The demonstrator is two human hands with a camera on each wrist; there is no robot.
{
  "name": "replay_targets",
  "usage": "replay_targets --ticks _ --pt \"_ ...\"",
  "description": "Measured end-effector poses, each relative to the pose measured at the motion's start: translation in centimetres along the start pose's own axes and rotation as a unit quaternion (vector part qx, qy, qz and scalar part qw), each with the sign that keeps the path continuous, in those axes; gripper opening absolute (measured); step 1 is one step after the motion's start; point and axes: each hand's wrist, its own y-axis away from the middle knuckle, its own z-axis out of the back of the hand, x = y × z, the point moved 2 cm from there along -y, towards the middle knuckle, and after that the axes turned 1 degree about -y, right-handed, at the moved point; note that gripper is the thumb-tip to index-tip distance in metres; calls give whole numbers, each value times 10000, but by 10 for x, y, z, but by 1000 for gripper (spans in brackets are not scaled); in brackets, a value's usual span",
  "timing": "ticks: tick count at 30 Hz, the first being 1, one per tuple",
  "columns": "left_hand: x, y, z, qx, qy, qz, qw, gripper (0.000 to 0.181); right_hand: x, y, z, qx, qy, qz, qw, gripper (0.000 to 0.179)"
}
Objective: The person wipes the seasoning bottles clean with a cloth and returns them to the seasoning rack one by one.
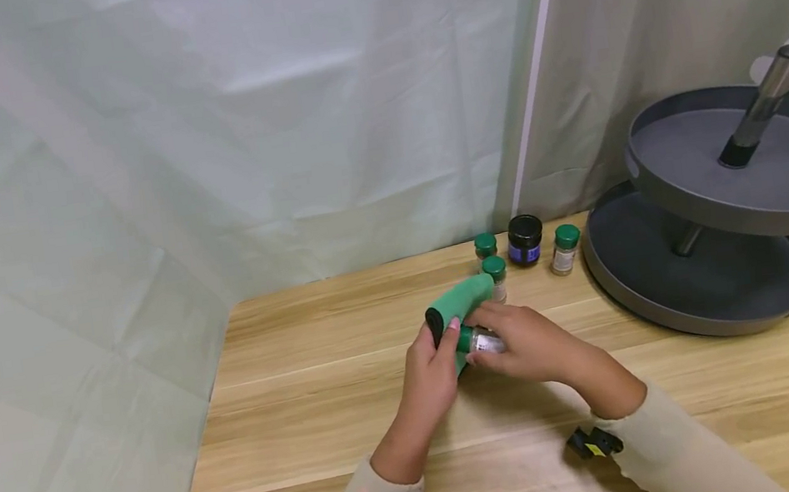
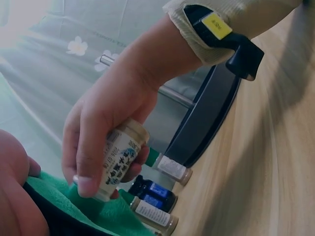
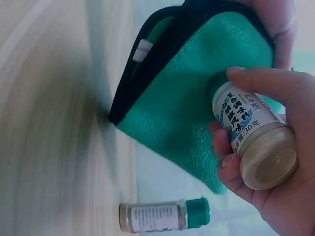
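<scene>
My left hand (image 1: 430, 375) grips a folded green cloth (image 1: 464, 298) with a black edge, thumb on top. In my right hand (image 1: 533, 342) is a small spice bottle (image 3: 256, 130) with a green cap, a printed white label and pale brown powder inside. It lies tilted, its cap end against the cloth and its base towards the right palm. The right wrist view shows the cloth (image 3: 182, 98) draping down beside the bottle. Just beyond the hands stands another green-capped bottle (image 1: 494, 268), partly hidden by the cloth.
Towards the back edge of the wooden table (image 1: 295, 403) are a green-capped bottle (image 1: 485, 244), a black-lidded jar (image 1: 526, 239) with a blue label, and another green-capped bottle (image 1: 565, 247). A dark grey two-tier round tray (image 1: 745, 209) with a metal post stands at the right. Pale curtains hang behind.
</scene>
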Motion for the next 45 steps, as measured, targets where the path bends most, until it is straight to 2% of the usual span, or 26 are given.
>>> replay_targets --ticks 6,13,17,23,31,36,39,45 --pt "0 -2 4 -73 236 147 9996 46 8 1 3 -145 -219 86 9996 40" --pt "1 -4 7 134 625 356 9973 55 7 0 2 -614 -504 100 9968 39" --pt "1 -4 8 261 849 329 9955 57 4 -1 2 -791 -602 25 9950 42" --pt "-2 -1 5 278 677 308 9968 59 1 -1 5 -892 -714 -346 9928 42" --pt "-3 2 3 174 268 327 9990 57 -4 -2 7 -747 -665 -757 9921 43" --pt "-2 1 2 201 286 351 9988 57 -10 -3 5 -655 -663 -793 9925 41" --pt "-2 1 2 260 384 331 9984 56 -10 -3 4 -558 -578 -676 9945 41" --pt "-1 0 5 180 578 409 9973 53 -7 -1 5 -266 -425 -158 9986 39"
